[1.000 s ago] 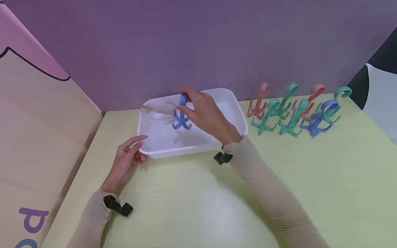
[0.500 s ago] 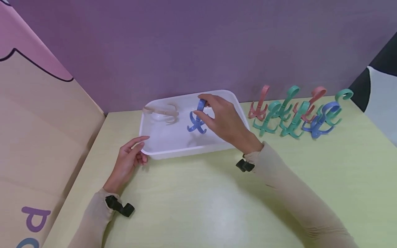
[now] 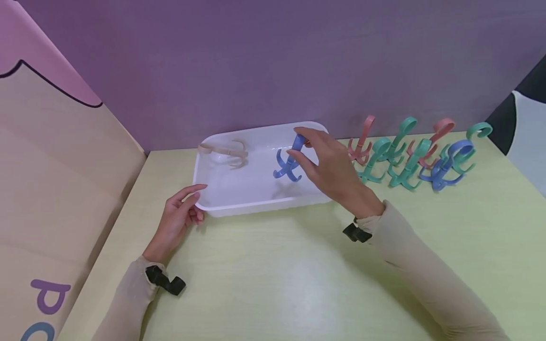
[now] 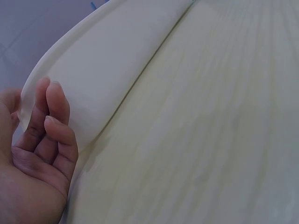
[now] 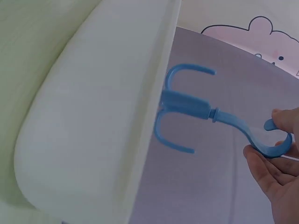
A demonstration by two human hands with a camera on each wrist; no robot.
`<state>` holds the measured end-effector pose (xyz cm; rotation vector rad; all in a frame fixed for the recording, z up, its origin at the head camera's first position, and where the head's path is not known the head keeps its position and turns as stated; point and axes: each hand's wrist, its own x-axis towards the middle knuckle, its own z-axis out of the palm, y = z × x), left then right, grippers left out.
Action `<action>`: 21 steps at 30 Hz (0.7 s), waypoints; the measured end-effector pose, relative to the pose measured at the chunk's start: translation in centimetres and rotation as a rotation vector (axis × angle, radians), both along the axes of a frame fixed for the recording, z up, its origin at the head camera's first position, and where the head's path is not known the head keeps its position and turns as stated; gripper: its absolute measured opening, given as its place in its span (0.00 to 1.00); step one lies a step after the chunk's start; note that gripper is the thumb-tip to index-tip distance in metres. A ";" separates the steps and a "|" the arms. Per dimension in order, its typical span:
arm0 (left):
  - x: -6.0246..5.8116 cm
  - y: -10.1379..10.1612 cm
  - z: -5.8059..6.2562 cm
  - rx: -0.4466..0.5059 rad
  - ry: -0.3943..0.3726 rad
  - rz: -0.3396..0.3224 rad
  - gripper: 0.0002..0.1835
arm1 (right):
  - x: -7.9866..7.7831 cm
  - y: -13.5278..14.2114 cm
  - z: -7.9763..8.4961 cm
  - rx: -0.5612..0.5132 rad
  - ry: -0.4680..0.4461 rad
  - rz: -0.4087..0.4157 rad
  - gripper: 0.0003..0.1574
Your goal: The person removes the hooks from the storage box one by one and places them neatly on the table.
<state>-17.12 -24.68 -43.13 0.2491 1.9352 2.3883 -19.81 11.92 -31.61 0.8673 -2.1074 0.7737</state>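
A blue multi-prong hanging hook (image 3: 286, 166) is over the right part of the white tray (image 3: 251, 207), prongs downward. My right hand (image 3: 334, 168) pinches it by its curved top; the right wrist view shows thumb and fingers on that curved end (image 5: 275, 148), with the prongs partly behind the tray wall. At the tray's front-left corner, my left hand (image 3: 177, 218) grips the rim, some fingers outside the wall (image 4: 58, 112) and the forefinger over the edge. A beige hook (image 3: 226, 152) lies on its side in the tray's left end.
Several hooks stand on the table right of the tray: red ones (image 3: 362, 147), green ones (image 3: 407, 166) and a blue one (image 3: 443, 166). A purple panel (image 3: 264, 61) rises behind the tray, and a beige panel (image 3: 55, 180) borders the table's left side.
My right hand has moved to the right with the blue hook, from near the beige hook to the tray's right part. The left hand stays at the tray corner.
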 end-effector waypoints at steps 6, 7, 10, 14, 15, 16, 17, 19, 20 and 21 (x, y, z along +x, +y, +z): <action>0.0 0.0 0.0 0.010 0.002 -0.002 0.16 | 0.0 1.4 0.9 -0.005 0.078 -0.035 0.28; 0.0 0.1 0.0 0.015 0.003 -0.006 0.16 | 0.0 1.7 1.0 -0.004 0.085 -0.042 0.28; 0.0 0.1 0.0 0.015 0.002 -0.007 0.16 | 0.2 2.5 1.5 -0.020 0.087 -0.051 0.28; 0.0 0.2 0.0 -0.007 -0.006 0.020 0.17 | 0.6 3.5 2.2 -0.019 0.098 -0.060 0.28; 0.0 0.2 0.0 -0.016 -0.010 0.032 0.17 | 0.7 3.7 2.3 -0.008 0.106 -0.067 0.28; 0.0 0.3 0.0 -0.024 -0.013 0.043 0.17 | 0.9 3.9 2.4 -0.005 0.111 -0.067 0.28; 0.0 0.3 0.0 -0.027 -0.015 0.047 0.17 | 1.0 4.1 2.5 0.004 0.116 -0.071 0.28; 0.0 0.3 0.0 -0.029 -0.016 0.054 0.17 | 1.4 4.4 2.5 0.023 0.130 -0.085 0.29; 0.0 0.3 0.0 -0.023 -0.014 0.047 0.17 | 1.6 4.6 2.5 0.015 0.132 -0.087 0.30; 0.0 0.3 0.0 -0.016 -0.010 0.037 0.17 | 1.8 4.8 2.5 0.013 0.138 -0.092 0.30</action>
